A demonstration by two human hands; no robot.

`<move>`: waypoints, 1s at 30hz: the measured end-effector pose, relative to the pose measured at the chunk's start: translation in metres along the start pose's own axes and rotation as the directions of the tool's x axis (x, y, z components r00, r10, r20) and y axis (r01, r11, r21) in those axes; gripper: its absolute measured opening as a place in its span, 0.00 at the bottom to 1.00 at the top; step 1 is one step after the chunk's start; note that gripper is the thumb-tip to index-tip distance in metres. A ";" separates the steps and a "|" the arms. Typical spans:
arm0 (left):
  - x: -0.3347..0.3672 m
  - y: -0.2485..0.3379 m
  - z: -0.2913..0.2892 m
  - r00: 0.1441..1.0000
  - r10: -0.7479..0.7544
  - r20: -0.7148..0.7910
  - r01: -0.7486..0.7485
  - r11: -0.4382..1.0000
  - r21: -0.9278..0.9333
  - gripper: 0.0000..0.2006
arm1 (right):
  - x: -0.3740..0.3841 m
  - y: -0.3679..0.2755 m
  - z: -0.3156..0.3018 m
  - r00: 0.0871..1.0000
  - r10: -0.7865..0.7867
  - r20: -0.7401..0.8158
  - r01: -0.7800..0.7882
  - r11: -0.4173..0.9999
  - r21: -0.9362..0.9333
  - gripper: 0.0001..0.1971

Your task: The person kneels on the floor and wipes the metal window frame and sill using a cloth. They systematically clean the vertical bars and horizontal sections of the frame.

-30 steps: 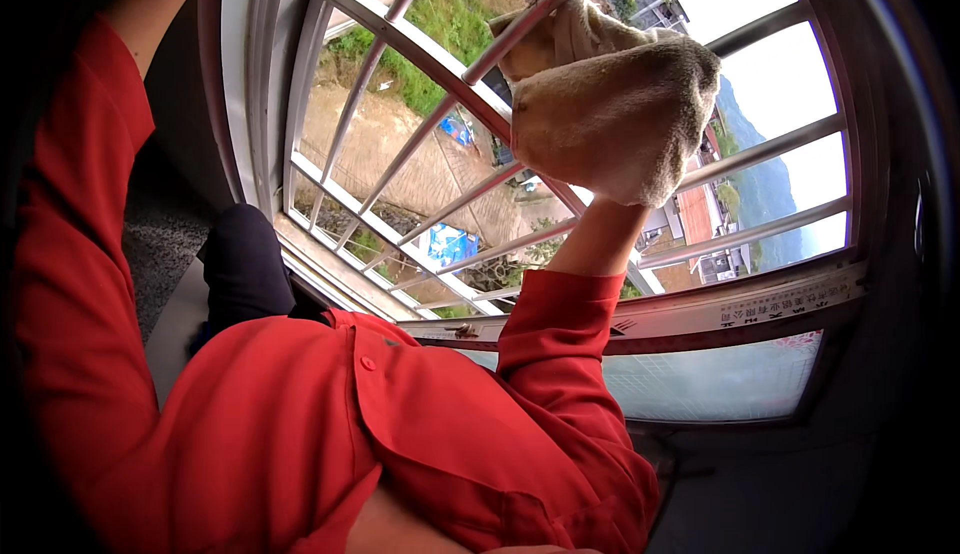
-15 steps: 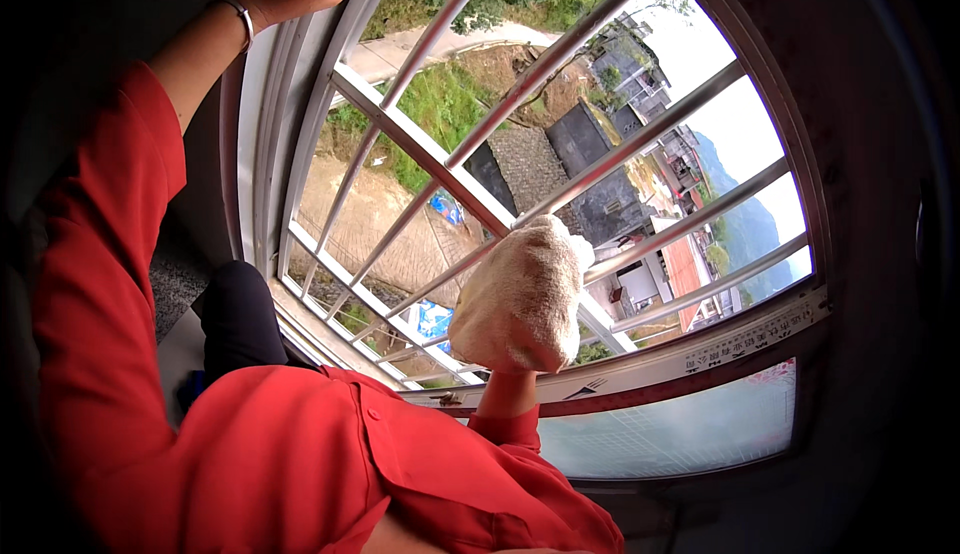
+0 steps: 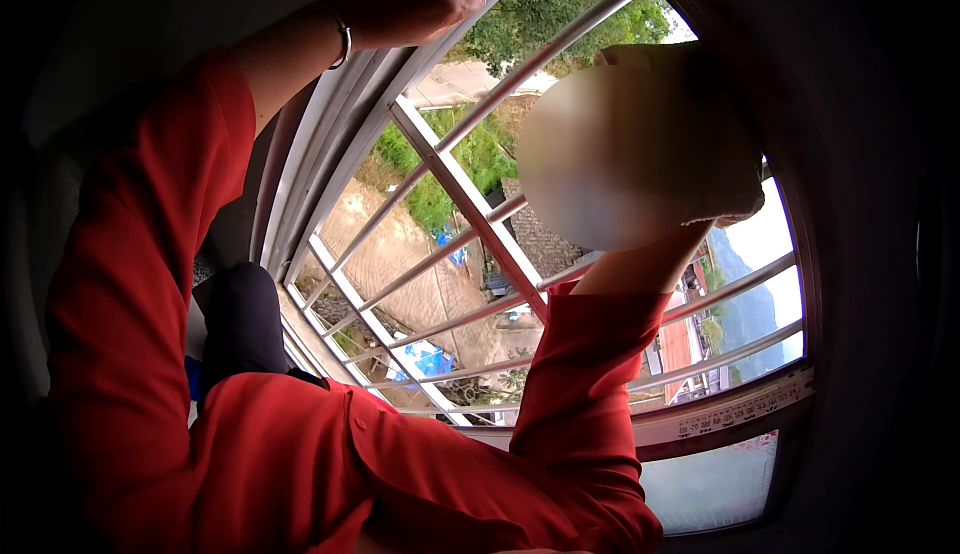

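At the upper left my left hand point(image 3: 425, 2) is closed round the edge of the light window frame point(image 3: 385, 74). A bracelet circles that wrist. My right arm reaches up and across the window, with a pale cloth point(image 3: 725, 134) wrapped over the hand. The cloth looks dark against the light, and part of it is smeared by a round blur. No fingers of my right hand show; only the bare wrist point(image 3: 655, 259) comes out below the cloth. The cloth is in front of the window's metal bars point(image 3: 480, 209); whether it touches them I cannot tell.
Beyond the bars lie trees point(image 3: 560, 19), a sloping yard point(image 3: 390, 239) and blue sheeting point(image 3: 425, 359). A lower glass pane point(image 3: 710, 484) sits under the dark sill point(image 3: 715, 419). My dark-trousered leg point(image 3: 245, 319) is bent beside the window's left side.
My right hand has moved up and to the right with the cloth, higher across the bars. My left hand appears further right and lower in view, as the whole view has shifted.
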State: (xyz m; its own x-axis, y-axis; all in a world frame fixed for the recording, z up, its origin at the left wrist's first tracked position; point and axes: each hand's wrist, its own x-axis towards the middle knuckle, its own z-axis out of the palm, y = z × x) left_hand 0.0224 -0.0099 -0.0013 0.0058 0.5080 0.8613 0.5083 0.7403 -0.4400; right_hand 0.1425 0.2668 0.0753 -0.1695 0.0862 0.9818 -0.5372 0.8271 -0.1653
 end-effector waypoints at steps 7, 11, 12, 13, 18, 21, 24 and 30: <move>0.000 -0.007 -0.003 0.985 -0.033 0.171 0.048 0.996 -0.081 0.10 | 0.025 0.022 0.028 0.998 -0.024 0.060 0.034 0.987 -0.160 0.21; 0.000 -0.005 -0.003 0.996 0.029 0.087 -0.028 1.000 -0.011 0.09 | 0.023 0.024 0.014 0.996 -0.012 0.088 0.029 0.980 -0.195 0.21; -0.001 -0.008 -0.004 0.996 0.059 0.062 -0.058 0.998 -0.018 0.09 | 0.020 0.023 0.013 0.996 -0.020 0.091 0.038 0.978 -0.204 0.21; -0.002 -0.007 -0.003 0.995 0.087 0.041 -0.086 0.996 -0.030 0.08 | 0.011 0.024 0.013 0.994 -0.027 0.106 0.049 0.976 -0.211 0.21; 0.005 0.001 -0.010 0.997 0.075 -0.004 -0.075 0.997 0.015 0.05 | 0.008 0.020 0.014 0.978 -0.118 0.171 0.171 0.922 -0.347 0.21; 0.004 0.003 -0.006 0.998 0.053 -0.014 -0.053 0.999 0.000 0.05 | -0.022 0.030 0.025 0.960 -0.132 0.247 0.224 0.891 -0.395 0.21; 0.000 -0.001 -0.007 1.000 0.028 -0.006 -0.028 0.999 0.017 0.05 | -0.072 0.025 0.028 0.924 -0.115 0.365 0.274 0.865 -0.421 0.21; 0.000 -0.001 -0.008 1.000 0.029 -0.001 -0.028 0.999 0.037 0.05 | -0.181 0.021 0.014 0.807 0.085 0.584 0.185 0.903 -0.387 0.21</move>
State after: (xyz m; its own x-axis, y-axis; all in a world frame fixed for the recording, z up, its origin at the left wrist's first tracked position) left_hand 0.0288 -0.0140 0.0016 0.0209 0.5286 0.8486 0.4757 0.7413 -0.4735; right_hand 0.1500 0.2607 -0.1076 -0.6650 -0.1846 0.7237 -0.1966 0.9781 0.0688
